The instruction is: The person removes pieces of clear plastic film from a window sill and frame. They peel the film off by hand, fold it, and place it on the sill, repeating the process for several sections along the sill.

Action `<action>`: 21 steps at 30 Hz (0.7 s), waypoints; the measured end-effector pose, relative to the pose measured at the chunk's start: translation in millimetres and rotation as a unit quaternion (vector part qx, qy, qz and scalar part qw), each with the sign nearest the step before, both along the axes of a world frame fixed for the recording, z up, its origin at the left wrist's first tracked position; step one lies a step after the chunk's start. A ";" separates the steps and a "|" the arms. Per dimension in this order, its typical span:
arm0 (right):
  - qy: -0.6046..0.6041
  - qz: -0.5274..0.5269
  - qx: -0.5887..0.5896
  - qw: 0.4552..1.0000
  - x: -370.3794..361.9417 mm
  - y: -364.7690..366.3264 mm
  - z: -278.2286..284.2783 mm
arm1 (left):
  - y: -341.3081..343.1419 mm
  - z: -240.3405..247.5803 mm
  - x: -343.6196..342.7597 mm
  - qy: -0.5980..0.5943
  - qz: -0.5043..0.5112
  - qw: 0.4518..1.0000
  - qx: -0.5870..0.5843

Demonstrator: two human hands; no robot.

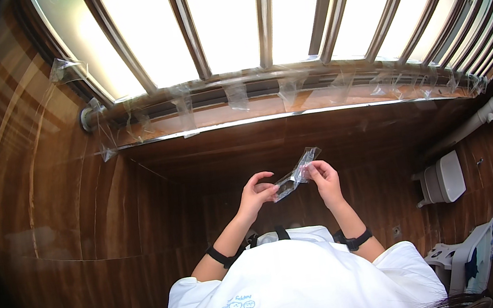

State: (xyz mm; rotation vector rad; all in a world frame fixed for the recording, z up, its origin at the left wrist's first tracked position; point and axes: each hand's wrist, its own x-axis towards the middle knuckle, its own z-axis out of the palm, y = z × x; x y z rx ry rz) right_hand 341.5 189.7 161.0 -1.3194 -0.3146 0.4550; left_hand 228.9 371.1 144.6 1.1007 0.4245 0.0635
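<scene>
A crumpled strip of clear tape (294, 177) stretches between my two hands in front of my chest. My left hand (257, 193) pinches its lower left end, with the index finger curved above the thumb. At the upper right part, the fingertips of my right hand (325, 179) close on the strip, and a loose end sticks up past them. Beyond my hands runs the window ledge (211, 116), where several pieces of clear tape (237, 95) hang over the edge below the bars.
Dark bars (265, 22) cross the bright window. A pale pipe (490, 111) runs along the right wall. A white plastic basin (446, 178) is at the right, and a white rack (471, 255) with blue cloth lies lower right. Wood-patterned panels (49, 203) cover the left wall.
</scene>
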 end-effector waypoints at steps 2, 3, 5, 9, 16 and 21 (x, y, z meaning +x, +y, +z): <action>-0.018 -0.006 -0.001 1.000 -0.6 0.5 -2.9 | -1.4 6.8 -0.4 0.001 -0.007 1.000 -0.011; -0.017 -0.009 0.006 1.000 -0.8 0.8 -4.2 | -2.0 9.1 -0.5 0.005 -0.011 1.000 -0.013; -0.011 -0.017 0.007 1.000 -1.4 1.0 -6.7 | -2.6 11.1 -0.8 0.009 -0.012 1.000 -0.008; -0.002 -0.019 -0.005 1.000 -1.8 0.5 -12.2 | -1.9 7.6 -1.5 0.015 -0.013 1.000 0.000; 0.012 -0.031 -0.028 0.999 -1.5 -3.6 -18.1 | 0.5 -0.8 -4.9 -0.067 -0.077 0.991 -0.091; 0.036 -0.027 -0.027 0.999 -4.0 -5.2 -12.0 | -3.8 2.9 -7.6 -0.014 -0.110 0.991 0.074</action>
